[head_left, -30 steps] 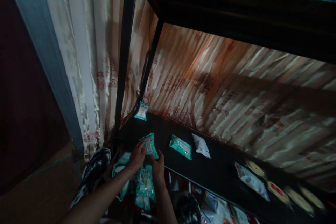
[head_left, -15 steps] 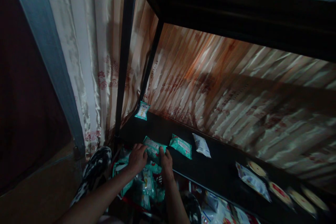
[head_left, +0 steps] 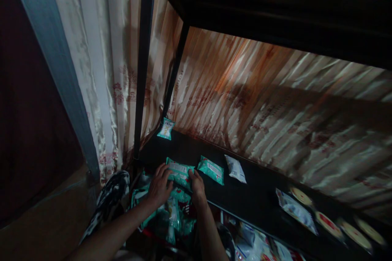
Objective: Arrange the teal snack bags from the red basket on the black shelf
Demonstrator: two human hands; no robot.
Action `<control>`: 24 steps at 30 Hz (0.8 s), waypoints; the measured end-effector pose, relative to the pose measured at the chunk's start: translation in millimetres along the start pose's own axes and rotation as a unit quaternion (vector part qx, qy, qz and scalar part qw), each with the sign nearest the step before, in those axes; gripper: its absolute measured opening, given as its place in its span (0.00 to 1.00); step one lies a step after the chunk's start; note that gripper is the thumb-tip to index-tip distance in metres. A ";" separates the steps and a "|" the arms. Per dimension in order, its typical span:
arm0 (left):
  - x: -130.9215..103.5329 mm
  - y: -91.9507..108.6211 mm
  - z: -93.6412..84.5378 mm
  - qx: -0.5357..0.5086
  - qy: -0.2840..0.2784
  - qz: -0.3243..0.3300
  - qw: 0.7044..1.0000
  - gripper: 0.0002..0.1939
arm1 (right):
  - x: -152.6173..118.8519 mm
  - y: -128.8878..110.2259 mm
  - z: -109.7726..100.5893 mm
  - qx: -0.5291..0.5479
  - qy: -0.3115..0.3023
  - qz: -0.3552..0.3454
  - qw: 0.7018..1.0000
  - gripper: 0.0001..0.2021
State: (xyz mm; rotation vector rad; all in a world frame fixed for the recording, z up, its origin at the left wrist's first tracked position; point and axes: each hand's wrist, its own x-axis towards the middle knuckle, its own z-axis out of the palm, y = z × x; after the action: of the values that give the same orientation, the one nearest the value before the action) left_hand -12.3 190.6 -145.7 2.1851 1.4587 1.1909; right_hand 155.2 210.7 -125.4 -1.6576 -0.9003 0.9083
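Left hand (head_left: 159, 186) and right hand (head_left: 197, 184) clasp opposite ends of a pillow-shaped, glossy green plastic packet (head_left: 180, 172) at the front edge of a flat black shelf (head_left: 252, 197); a similar packet (head_left: 210, 170) and a crinkled white pouch (head_left: 235, 169) lie farther right.

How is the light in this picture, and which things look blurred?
Head view: dim, shelf nearly black; head view: broad shadow across the back curtain; head view: round packs at lower right look smeared, while the green packet between left hand and right hand looks clearer.
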 end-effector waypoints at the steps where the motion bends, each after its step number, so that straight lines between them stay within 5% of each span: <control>1: -0.2 0.5 -0.9 -0.002 0.006 0.002 1.000 0.16 | 0.9 0.8 -0.8 0.003 -0.001 0.007 1.000 0.25; 12: -4.7 -3.1 -1.2 0.014 0.028 0.023 0.999 0.14 | 1.2 -2.0 -4.2 0.049 -0.060 0.029 0.997 0.30; 24: -8.9 -9.5 -1.8 0.030 0.037 0.031 0.998 0.16 | 4.0 -7.5 4.2 0.046 -0.058 0.047 0.996 0.32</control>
State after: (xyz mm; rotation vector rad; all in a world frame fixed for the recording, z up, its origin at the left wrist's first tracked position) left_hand -21.2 186.9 -154.6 2.2648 1.4842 1.2760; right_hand 152.2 217.6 -119.7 -1.5919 -0.8512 1.1031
